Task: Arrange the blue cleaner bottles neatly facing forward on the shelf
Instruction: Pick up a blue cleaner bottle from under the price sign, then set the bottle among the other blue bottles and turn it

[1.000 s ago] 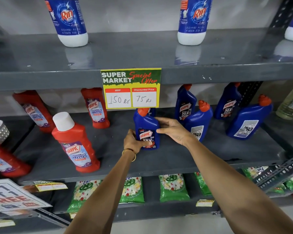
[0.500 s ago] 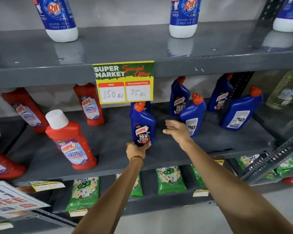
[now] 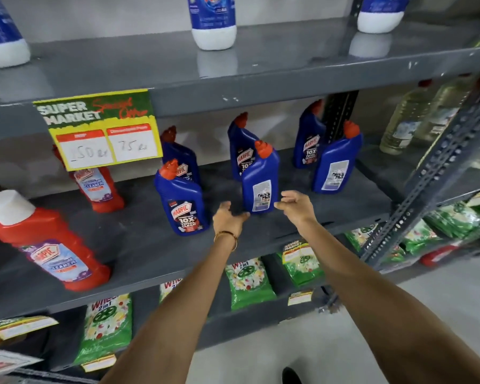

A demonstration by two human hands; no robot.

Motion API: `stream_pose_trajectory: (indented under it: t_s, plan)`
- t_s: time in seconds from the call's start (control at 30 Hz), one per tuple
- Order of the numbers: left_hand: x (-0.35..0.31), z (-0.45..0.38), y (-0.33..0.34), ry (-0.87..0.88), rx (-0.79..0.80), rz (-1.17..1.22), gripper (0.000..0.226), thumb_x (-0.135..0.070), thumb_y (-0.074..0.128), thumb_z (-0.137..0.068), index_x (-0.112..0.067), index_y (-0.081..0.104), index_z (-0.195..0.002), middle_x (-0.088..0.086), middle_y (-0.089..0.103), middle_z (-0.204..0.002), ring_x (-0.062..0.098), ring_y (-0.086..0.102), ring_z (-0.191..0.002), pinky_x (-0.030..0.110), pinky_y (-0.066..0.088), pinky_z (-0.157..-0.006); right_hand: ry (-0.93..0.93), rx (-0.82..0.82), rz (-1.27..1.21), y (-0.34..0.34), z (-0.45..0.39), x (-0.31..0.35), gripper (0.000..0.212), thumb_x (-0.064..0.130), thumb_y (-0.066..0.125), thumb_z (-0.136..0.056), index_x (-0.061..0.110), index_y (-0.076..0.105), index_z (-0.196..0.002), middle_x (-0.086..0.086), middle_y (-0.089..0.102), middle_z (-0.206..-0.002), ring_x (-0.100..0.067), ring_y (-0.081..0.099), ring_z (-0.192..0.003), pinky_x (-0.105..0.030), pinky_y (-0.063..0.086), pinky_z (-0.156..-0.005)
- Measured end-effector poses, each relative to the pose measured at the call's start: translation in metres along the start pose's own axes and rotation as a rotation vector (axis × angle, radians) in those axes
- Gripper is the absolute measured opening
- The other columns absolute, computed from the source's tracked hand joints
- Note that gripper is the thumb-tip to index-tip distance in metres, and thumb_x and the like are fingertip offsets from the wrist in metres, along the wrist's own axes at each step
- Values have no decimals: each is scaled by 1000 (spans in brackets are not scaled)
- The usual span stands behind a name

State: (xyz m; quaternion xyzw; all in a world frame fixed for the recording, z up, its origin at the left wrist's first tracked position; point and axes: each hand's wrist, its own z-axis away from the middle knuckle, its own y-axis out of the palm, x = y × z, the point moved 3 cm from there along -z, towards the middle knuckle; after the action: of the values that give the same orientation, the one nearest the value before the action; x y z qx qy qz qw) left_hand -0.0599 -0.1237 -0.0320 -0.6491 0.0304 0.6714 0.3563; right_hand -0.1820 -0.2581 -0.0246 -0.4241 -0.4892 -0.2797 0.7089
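Several blue cleaner bottles with red caps stand on the grey middle shelf (image 3: 330, 214). The front-left bottle (image 3: 182, 202) shows its front label; another (image 3: 181, 162) stands behind it. The middle front bottle (image 3: 259, 181) shows its white back label, and so does the right front bottle (image 3: 336, 166). Two bottles at the back (image 3: 240, 151) (image 3: 308, 137) face forward. My left hand (image 3: 227, 217) and my right hand (image 3: 295, 206) flank the base of the middle front bottle. Their fingertips are at its lower corners, with the fingers spread and no grasp around it.
Red cleaner bottles (image 3: 47, 245) (image 3: 99, 187) stand at the left of the same shelf. A yellow price sign (image 3: 100, 128) hangs from the shelf above. Clear oil bottles (image 3: 405, 120) sit at the right, beyond a slanted metal upright (image 3: 432, 178). Green detergent packs (image 3: 247, 281) lie below.
Both hands have let go of the front-left blue bottle, which now faces forward, and moved right to the middle front bottle. The view has shifted right.
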Motion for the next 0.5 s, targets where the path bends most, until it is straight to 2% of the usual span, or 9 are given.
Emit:
stream_pose_trajectory:
  t_s: [0.13, 0.23, 0.3, 0.4, 0.5]
  plan:
    - [-27, -19, 15, 37, 52, -52, 73, -13, 79, -66, -1, 44, -129, 18, 54, -133, 31, 52, -120, 40, 45, -100, -32, 136, 48, -9, -31, 13, 62, 12, 75, -73, 5, 48, -128, -19, 56, -129, -30, 58, -112, -38, 50, -92]
    - [-38, -26, 25, 31, 60, -44, 59, -9, 81, -62, -1, 54, -114, 18, 63, -120, 30, 61, -107, 35, 50, -89, -106, 269, 113, -10, -46, 24, 61, 14, 79, -68, 6, 50, -121, -14, 59, -123, -22, 59, -101, -31, 48, -83]
    - [-39, -28, 29, 9, 59, -23, 57, -6, 80, -62, 0, 55, -113, 19, 64, -118, 31, 61, -106, 38, 50, -90, -147, 332, 135, -9, -48, 26, 57, 15, 81, -66, 7, 52, -114, -11, 62, -115, -18, 59, -93, -27, 49, -76]
    - [-36, -30, 36, 2, 23, 3, 58, -2, 79, -64, 2, 52, -115, 21, 63, -120, 33, 61, -107, 43, 49, -95, -188, 351, 116, -7, -52, 24, 52, 15, 80, -68, 6, 50, -110, -6, 60, -103, -16, 58, -86, -17, 45, -62]
    - [-34, -28, 38, 15, -24, 11, 59, -4, 81, -62, 1, 53, -114, 21, 64, -118, 32, 62, -105, 41, 51, -92, -217, 319, 103, -5, -55, 22, 46, 17, 75, -74, 6, 51, -111, -4, 59, -102, -17, 58, -90, -20, 46, -67]
